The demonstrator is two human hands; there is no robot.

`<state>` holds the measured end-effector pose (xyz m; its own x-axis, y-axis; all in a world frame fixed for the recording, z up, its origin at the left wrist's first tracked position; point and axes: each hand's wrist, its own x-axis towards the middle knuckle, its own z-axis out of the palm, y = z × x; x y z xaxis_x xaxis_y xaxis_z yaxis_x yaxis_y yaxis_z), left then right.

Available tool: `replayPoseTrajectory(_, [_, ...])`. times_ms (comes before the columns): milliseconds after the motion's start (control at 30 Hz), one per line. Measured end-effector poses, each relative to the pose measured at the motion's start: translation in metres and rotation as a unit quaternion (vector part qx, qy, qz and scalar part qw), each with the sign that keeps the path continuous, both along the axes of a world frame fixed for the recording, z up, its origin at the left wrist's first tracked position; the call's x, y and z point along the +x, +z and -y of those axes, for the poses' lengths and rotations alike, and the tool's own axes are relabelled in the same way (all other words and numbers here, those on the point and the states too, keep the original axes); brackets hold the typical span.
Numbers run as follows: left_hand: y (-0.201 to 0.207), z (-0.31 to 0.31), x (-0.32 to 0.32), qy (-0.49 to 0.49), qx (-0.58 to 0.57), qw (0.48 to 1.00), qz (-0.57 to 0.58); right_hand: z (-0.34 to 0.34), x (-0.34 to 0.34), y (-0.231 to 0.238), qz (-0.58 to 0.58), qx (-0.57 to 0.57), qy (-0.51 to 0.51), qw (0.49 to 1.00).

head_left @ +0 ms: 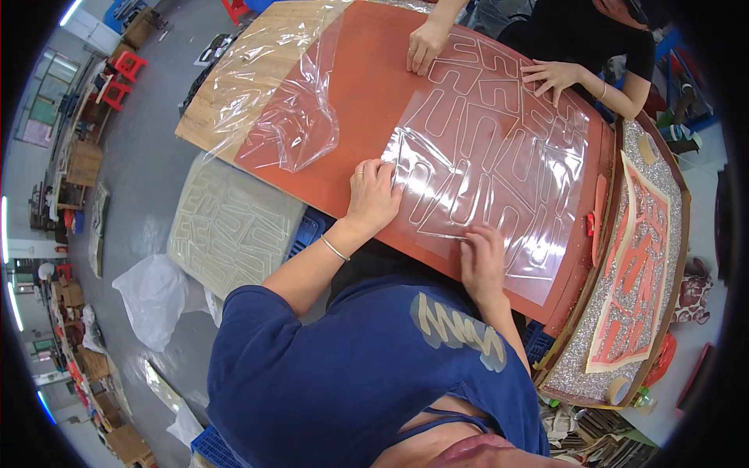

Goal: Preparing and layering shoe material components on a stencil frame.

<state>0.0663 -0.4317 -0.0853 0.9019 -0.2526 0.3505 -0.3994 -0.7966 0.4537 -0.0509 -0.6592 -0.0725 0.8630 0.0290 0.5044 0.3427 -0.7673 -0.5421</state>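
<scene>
- A workshop, this was, unmistakably!
- Red stools and cardboard boxes stood along one side!
- A patterned clear sheet lay across the rust-red tabletop!
- A stencil lay on silvery glitter!

The room is bright, and the light is quite even. White tube lamps shine at the left rim. Strong glare lies on the clear plastic sheet, and thinner shine on the crumpled film. Beneath the orange worktop it is dark. Straight edges bend outward, the corners are black, and distant things look soft.
</scene>
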Motion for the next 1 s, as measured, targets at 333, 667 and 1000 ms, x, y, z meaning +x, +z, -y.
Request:
replayPoseTrajectory(333, [0.011,-0.009,0.02,0.095,0.043,0.985,-0.139,0.001,-0.01,-0.014,0.048,-0.073,0.002,0.996])
replayPoseTrajectory(667, [0.011,-0.002,0.016,0.093,0.049,0.984,-0.144,0.011,-0.022,-0.017,0.121,-0.082,0.258,0.955])
replayPoseTrajectory(1000, [0.0,0.006,0.03,-0.03,0.049,0.998,-0.027,0.015,-0.022,-0.024,0.114,-0.072,0.185,0.973])
